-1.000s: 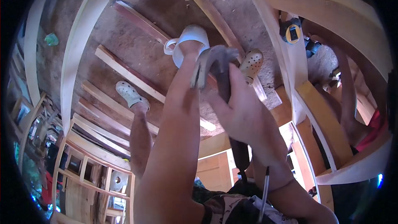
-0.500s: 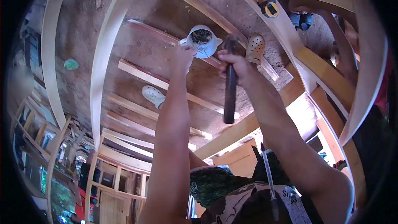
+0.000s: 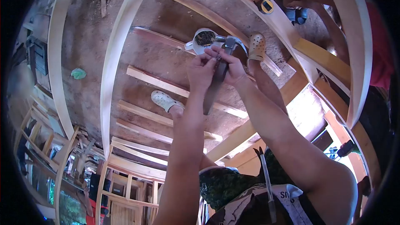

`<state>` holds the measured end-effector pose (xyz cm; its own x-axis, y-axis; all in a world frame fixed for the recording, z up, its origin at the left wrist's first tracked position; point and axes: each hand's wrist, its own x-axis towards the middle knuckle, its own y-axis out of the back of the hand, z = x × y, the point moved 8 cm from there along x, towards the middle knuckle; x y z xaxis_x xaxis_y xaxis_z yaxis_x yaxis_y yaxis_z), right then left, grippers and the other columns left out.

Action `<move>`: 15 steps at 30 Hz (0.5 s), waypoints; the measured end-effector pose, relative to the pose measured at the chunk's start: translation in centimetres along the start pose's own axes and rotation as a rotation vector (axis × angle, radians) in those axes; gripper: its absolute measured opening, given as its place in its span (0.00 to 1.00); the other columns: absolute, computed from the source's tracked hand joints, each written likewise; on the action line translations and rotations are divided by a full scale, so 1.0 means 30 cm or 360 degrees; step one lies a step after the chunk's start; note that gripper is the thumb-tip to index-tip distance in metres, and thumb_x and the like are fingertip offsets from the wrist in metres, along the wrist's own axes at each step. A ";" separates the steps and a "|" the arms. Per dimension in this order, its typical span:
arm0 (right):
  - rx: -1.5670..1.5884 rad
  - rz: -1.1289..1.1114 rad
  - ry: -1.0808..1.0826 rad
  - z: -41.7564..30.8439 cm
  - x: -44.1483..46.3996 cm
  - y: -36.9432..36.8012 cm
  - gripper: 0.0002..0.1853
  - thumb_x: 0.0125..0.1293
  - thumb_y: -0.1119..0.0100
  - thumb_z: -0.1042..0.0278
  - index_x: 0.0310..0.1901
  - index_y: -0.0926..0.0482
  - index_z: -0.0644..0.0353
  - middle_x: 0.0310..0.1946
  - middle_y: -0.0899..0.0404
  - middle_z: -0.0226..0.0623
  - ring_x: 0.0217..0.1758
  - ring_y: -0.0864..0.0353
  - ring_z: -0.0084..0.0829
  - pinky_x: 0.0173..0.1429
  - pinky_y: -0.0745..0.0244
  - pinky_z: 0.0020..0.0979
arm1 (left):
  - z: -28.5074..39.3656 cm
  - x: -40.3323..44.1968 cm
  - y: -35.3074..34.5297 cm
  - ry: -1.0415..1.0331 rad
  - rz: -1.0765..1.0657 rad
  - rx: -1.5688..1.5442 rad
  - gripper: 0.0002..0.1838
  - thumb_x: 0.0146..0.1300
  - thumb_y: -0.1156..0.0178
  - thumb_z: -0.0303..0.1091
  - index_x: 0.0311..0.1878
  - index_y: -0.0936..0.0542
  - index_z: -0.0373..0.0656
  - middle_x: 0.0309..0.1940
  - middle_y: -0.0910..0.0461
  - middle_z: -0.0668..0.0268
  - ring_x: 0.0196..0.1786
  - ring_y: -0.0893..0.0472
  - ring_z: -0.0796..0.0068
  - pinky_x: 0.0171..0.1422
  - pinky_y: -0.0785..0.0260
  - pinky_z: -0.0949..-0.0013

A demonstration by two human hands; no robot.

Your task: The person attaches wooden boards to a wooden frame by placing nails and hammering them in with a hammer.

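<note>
Dark-handled, a hammer [image 3: 218, 77] slants between the two hands, its metal head at 1 o'clock from them and its blurred butt between 6 and 7; the right hand [image 3: 233, 69] has its fingers curled about the handle near the head; the left hand [image 3: 201, 71] meets it at the fingertips, thumb and fingers drawn together, though whether they pinch something small I cannot tell; at 11 o'clock, just beyond the fingers, is a white mug [image 3: 196, 44] with dark bits inside; a beige clog [image 3: 257, 45] is at 2 o'clock, a white clog [image 3: 162, 100] at 8; wooden strips [image 3: 156, 81] lie around them.
</note>
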<state>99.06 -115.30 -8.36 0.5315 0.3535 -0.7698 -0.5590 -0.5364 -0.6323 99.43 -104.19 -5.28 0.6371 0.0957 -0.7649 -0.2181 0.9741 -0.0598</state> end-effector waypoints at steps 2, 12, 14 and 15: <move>0.0215 -0.0048 -0.0007 -0.001 -0.024 -0.019 0.19 0.73 0.50 0.66 0.62 0.31 0.65 0.63 0.27 0.52 0.68 0.28 0.46 0.74 0.36 0.47 | 0.075 -0.060 -0.015 -0.0332 0.0060 0.0322 0.05 0.60 0.33 0.27 0.38 0.18 0.38 0.32 0.16 0.65 0.35 0.17 0.74 0.42 0.25 0.69; 0.0367 -0.0168 0.0033 0.025 -0.109 -0.078 0.14 0.66 0.45 0.71 0.53 0.26 0.59 0.49 0.20 0.47 0.60 0.23 0.51 0.68 0.30 0.53 | 0.203 -0.213 -0.004 -0.0442 0.0136 0.0664 0.08 0.60 0.38 0.27 0.42 0.18 0.36 0.39 0.16 0.51 0.44 0.16 0.56 0.51 0.26 0.59; 0.0373 -0.0232 0.0075 0.019 -0.131 -0.119 0.16 0.67 0.46 0.70 0.56 0.29 0.59 0.52 0.20 0.49 0.59 0.22 0.51 0.66 0.28 0.54 | 0.266 -0.258 0.003 -0.0557 0.0217 0.0842 0.08 0.58 0.41 0.26 0.40 0.19 0.35 0.35 0.17 0.51 0.40 0.16 0.51 0.48 0.24 0.55; 0.0372 -0.0167 0.0048 0.024 -0.140 -0.124 0.13 0.66 0.45 0.70 0.52 0.25 0.59 0.51 0.20 0.48 0.61 0.23 0.51 0.69 0.31 0.53 | 0.275 -0.268 0.010 -0.0560 0.0217 0.0842 0.08 0.58 0.41 0.26 0.40 0.19 0.35 0.35 0.17 0.51 0.40 0.16 0.51 0.48 0.24 0.55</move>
<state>98.46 -114.24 -2.84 0.6111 0.3730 -0.6981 -0.6299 -0.3049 -0.7143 100.33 -102.98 6.14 0.8530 0.1994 -0.4823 0.0225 0.9092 0.4157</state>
